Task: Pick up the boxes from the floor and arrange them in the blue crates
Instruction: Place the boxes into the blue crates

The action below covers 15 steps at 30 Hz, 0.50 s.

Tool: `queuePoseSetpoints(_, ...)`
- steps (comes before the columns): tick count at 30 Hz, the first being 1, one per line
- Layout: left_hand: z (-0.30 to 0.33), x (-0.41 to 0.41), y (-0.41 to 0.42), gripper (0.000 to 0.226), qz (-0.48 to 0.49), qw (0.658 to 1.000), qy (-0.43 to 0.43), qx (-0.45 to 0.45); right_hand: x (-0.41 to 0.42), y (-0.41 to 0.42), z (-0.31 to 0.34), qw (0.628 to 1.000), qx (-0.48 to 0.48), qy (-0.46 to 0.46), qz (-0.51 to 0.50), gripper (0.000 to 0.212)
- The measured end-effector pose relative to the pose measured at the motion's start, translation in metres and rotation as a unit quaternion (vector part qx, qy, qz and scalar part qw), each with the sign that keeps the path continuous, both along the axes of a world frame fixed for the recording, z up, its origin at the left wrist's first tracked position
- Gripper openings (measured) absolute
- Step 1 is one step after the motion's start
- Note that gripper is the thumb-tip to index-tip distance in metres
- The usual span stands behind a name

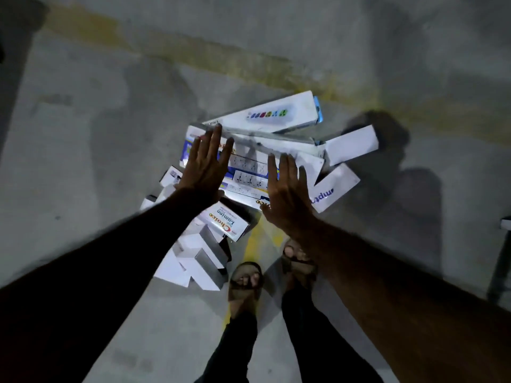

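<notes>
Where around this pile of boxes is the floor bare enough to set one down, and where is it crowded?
Bare concrete floor lies left of the box pile, and again beyond it up to the faded yellow line. It is crowded under the left hand and right hand, and between the small white boxes and the sandalled feet.

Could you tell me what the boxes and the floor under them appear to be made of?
The boxes look like thin printed cardboard, white and slightly glossy: sharp folded edges, an open flap, printed labels. The floor looks like bare concrete, matt grey and blotchy, with worn yellow paint lines.
</notes>
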State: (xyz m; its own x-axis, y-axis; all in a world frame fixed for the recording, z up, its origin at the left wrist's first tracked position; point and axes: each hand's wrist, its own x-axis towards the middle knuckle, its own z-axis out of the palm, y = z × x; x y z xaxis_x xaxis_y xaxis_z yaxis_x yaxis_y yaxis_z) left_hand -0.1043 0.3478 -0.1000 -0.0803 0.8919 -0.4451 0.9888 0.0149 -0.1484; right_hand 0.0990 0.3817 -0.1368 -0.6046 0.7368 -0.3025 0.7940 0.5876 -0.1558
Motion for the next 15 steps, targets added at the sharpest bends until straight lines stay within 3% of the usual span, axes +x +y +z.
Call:
queuePoseSetpoints(3,-0.069,-0.019,0.003,0.143,-0.013,0.999,0.032,0.015,-0.020,-0.004,-0.066,1.000,0.021,0.008,-0.007,0.121)
queuePoseSetpoints(7,-0.122,-0.036,0.006,0.126,-0.077,0.992,0.064,0.077,-0.038,-0.001,-0.119,0.998,0.036,0.004,-0.047,0.133)
queuePoseSetpoints(10,-0.135,-0.043,0.013,0.083,-0.096,0.987,0.054,0.119,-0.046,0.007,-0.139,0.997,0.044,-0.020,-0.059,0.136)
queuePoseSetpoints(12,-0.131,-0.045,0.015,0.063,-0.089,0.989,0.033,0.114,-0.049,0.010,-0.145,0.996,0.060,-0.027,-0.060,0.127)
queuePoseSetpoints(15,-0.093,-0.046,0.012,0.069,-0.088,0.990,0.038,0.102,-0.049,0.006,-0.123,0.994,0.083,0.000,-0.068,0.105)
